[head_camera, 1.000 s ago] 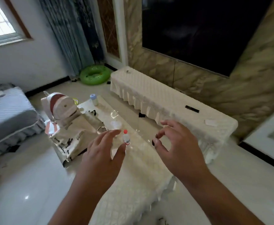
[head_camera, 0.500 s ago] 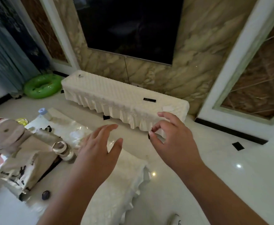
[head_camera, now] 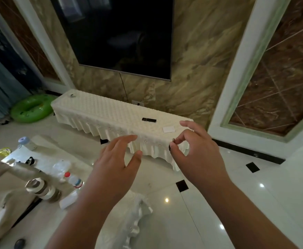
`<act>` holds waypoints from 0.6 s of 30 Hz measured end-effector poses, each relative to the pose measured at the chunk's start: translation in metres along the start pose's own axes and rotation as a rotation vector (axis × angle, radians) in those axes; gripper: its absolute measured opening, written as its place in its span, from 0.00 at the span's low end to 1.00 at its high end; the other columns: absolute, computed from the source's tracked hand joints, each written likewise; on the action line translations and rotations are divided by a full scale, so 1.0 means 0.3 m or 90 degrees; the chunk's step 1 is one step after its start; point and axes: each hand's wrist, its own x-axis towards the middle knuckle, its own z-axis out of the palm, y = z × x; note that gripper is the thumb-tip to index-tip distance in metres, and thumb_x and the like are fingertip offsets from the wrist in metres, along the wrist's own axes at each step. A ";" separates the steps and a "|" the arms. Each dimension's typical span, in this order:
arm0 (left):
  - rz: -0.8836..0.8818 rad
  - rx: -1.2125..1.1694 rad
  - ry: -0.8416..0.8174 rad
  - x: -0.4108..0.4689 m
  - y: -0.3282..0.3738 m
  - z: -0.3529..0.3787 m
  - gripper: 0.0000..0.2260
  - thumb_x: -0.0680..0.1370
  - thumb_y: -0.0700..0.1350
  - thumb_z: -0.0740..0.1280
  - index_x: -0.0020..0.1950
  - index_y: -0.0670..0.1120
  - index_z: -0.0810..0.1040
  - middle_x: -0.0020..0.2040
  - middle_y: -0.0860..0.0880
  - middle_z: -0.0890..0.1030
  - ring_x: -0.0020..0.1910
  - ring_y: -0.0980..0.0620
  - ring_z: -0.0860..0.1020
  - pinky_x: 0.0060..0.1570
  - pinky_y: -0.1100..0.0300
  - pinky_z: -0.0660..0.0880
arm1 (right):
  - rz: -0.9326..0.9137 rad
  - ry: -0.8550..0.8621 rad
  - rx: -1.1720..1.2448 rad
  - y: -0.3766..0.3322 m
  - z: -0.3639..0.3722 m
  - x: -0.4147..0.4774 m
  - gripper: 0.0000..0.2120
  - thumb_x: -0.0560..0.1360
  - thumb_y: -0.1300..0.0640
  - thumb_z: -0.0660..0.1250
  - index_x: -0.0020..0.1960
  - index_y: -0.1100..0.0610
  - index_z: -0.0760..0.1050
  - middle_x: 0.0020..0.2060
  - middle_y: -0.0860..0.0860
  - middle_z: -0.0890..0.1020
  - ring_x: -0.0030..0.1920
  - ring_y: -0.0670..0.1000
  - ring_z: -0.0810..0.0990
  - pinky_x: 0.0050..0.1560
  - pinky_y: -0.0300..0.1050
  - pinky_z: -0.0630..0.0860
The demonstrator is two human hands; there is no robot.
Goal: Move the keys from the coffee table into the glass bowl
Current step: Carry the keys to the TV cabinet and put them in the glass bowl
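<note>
The right hand (head_camera: 193,159) pinches what seems to be one of the keys (head_camera: 171,143), small and dark, between thumb and forefinger. The left hand (head_camera: 116,164) hovers beside it, fingers spread, holding nothing. The carrying step appears to be underway. Next comes finding the glass bowl, which cannot be identified here. Since half a second ago the view has tilted up, so the table (head_camera: 44,150) sits lower, left of the hands.

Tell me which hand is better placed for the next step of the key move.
Right. The right hand pinches a small dark item, probably the keys, between thumb and forefinger. The left hand hovers open and holds nothing.
</note>
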 end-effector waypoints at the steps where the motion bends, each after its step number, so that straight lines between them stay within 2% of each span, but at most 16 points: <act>1: 0.003 0.005 -0.004 0.007 0.019 0.017 0.19 0.78 0.61 0.59 0.69 0.66 0.65 0.64 0.68 0.65 0.59 0.53 0.74 0.60 0.57 0.64 | -0.001 0.006 0.002 0.017 -0.014 0.008 0.06 0.74 0.48 0.69 0.41 0.46 0.73 0.67 0.41 0.74 0.62 0.39 0.72 0.58 0.56 0.74; 6: 0.019 0.018 -0.026 0.078 0.084 0.085 0.19 0.78 0.60 0.60 0.70 0.64 0.65 0.63 0.68 0.64 0.60 0.53 0.75 0.59 0.58 0.65 | 0.007 0.028 -0.003 0.096 -0.053 0.047 0.08 0.74 0.49 0.70 0.40 0.45 0.71 0.66 0.42 0.75 0.63 0.43 0.74 0.58 0.55 0.75; 11: 0.028 0.009 -0.047 0.177 0.100 0.150 0.19 0.78 0.60 0.60 0.69 0.64 0.66 0.69 0.65 0.67 0.69 0.58 0.66 0.63 0.56 0.66 | 0.041 0.021 -0.031 0.181 -0.070 0.098 0.09 0.73 0.49 0.70 0.41 0.44 0.70 0.66 0.43 0.75 0.64 0.45 0.74 0.60 0.54 0.74; 18: 0.060 -0.012 -0.074 0.387 0.055 0.237 0.20 0.77 0.61 0.59 0.70 0.63 0.65 0.63 0.68 0.63 0.64 0.66 0.60 0.61 0.59 0.61 | 0.072 0.027 -0.067 0.257 -0.032 0.242 0.09 0.74 0.47 0.70 0.41 0.41 0.69 0.67 0.40 0.73 0.64 0.44 0.73 0.59 0.58 0.74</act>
